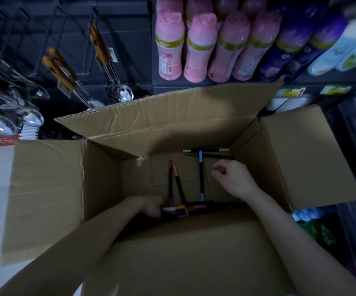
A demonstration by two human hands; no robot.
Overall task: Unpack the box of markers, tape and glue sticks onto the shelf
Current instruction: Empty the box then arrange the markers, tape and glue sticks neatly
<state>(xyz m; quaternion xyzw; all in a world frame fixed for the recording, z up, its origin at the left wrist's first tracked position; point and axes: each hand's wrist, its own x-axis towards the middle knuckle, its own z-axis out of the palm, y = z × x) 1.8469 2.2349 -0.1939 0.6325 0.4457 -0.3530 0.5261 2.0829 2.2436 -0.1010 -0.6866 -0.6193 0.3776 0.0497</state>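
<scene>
Cardboard box [49,189] open, all four flaps out, both arms reaching inside. Markers loose on the box floor.

Left hand [151,206] is low at the near-left of the floor, against the left end of a bundle of markers [180,210] lying along the near wall. Fingers are in shadow, so I can't tell whether it grips the bundle or only touches it.

Right hand [233,178] is over the right half of the floor, fingers curled in, nothing visible in them. Blue-capped marker [201,176] lies just left of it, running near-to-far. Pink-capped marker [207,150] and green marker [208,155] lie crosswise along the far wall, just beyond its knuckles.

Between the hands: red-capped marker [170,180] and orange-capped marker [178,184], side by side, angled, near ends meeting the bundle.

No tape or glue sticks visible in the box.

Beyond the box: pink bottles [200,48] and purple bottles [290,43] on a shelf, spoons [121,92] hanging at left.
</scene>
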